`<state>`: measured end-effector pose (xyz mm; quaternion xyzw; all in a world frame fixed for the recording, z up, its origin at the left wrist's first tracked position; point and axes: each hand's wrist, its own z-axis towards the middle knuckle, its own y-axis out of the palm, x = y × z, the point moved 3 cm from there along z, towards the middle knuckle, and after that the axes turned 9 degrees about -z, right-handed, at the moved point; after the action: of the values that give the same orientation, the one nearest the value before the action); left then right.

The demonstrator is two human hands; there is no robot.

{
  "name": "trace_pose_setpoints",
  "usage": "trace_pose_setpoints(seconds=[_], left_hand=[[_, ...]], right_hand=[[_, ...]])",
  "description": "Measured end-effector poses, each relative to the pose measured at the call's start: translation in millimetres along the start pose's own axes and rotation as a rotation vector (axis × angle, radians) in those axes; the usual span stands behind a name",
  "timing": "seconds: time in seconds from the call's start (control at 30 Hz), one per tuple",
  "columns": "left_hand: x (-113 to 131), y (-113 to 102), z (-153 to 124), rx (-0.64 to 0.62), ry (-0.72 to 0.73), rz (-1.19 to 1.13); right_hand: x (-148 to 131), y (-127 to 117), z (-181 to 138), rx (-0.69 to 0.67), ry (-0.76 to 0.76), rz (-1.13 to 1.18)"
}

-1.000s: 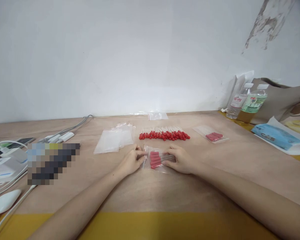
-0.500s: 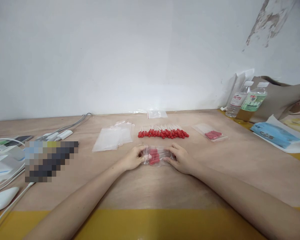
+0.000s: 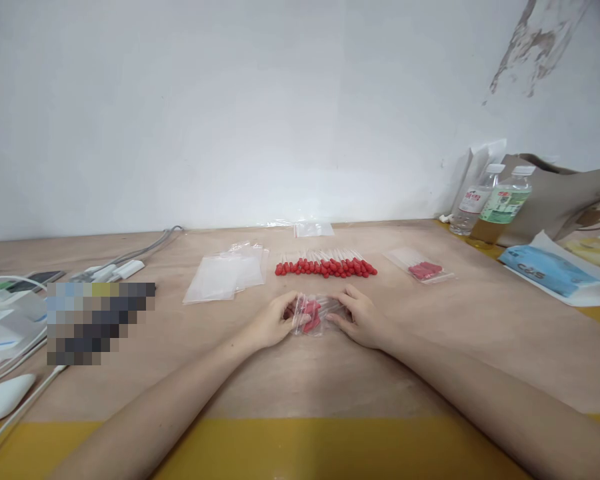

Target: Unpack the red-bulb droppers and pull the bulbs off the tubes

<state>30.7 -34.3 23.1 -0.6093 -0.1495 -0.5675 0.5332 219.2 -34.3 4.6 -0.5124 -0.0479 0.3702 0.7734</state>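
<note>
Both my hands hold a small clear plastic bag [image 3: 314,315] with several red-tipped sticks inside, low over the wooden table. My left hand [image 3: 274,322] pinches its left end and my right hand [image 3: 360,315] grips its right end, fingers closed on the plastic. Just beyond lies a row of loose red-tipped sticks [image 3: 326,267]. A stack of empty clear bags [image 3: 225,277] lies to the left of that row. A filled bag of red-tipped sticks [image 3: 421,269] lies to its right.
Cables, chargers and a white mouse [image 3: 5,397] crowd the left edge. Two drink bottles [image 3: 497,205], a brown bag [image 3: 565,200] and a blue tissue pack [image 3: 547,271] stand at the right. Another clear bag [image 3: 314,229] lies by the wall. A yellow strip [image 3: 300,447] runs along the near edge.
The bag between my hands has been squeezed shorter and lifted slightly; my hands have drawn closer together over it.
</note>
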Motion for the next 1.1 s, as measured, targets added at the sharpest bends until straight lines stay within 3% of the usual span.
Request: trace_pose_setpoints(seconds=[0.13, 0.27, 0.57, 0.73, 0.97, 1.1], left_hand=[[-3.7, -1.2, 2.7, 0.101, 0.076, 0.042], [-11.4, -6.3, 3.6, 0.147, 0.047, -0.028], [-27.8, -7.7, 8.3, 0.085, -0.07, -0.202], [-33.2, -7.5, 10.2, 0.161, -0.042, -0.152], [-29.3, -11.7, 5.9, 0.244, -0.037, -0.084], [-22.1, -29.3, 0.4, 0.266, -0.167, -0.174]], right_hand=[[0.7, 0.2, 0.2, -0.005, 0.018, -0.001], [0.6, 0.3, 0.7, 0.026, 0.012, 0.016], [0.5, 0.2, 1.3, 0.029, -0.003, 0.017], [0.5, -0.1, 1.6, 0.038, -0.016, 0.026], [4.7, 3.3, 2.1, 0.007, 0.014, 0.043], [6.4, 3.5, 1.4, -0.007, 0.03, 0.047]])
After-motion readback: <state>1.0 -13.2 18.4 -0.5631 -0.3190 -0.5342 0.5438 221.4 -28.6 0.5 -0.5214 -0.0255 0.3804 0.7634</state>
